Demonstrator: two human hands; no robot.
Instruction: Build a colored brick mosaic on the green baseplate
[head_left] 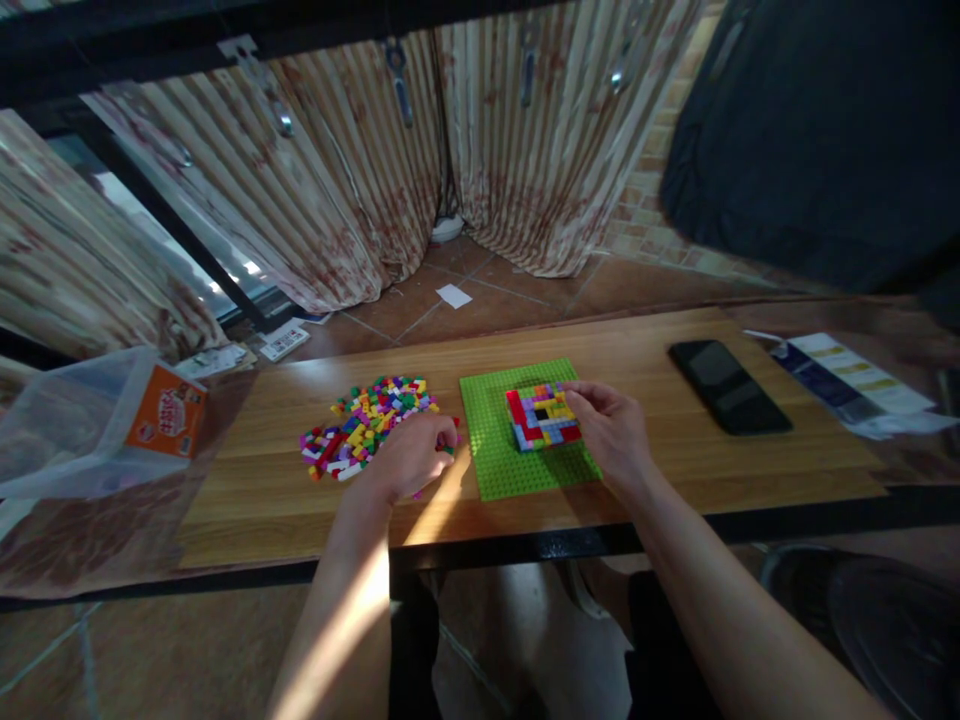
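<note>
A low square build of colored toy bricks (527, 437), red, yellow, blue and orange with an opening in the middle, sits on a green baseplate (491, 470). My right hand (613, 432) reaches in from the right, its thumb and fingers closed at the build's upper right edge. Over the right side of a heap of loose toy bricks (367, 425) is my left hand (416, 455). Its fingers are curled together, with small red and green bricks at the fingertips; whether these are gripped or lie behind is hard to see.
The wooden tabletop (630, 345) carries a black phone (727, 387) on the right. Past it lie printed packets (847, 375). A clear plastic tub (82, 420) with an orange label stands at the left end. Curtains (360, 190) hang behind the table.
</note>
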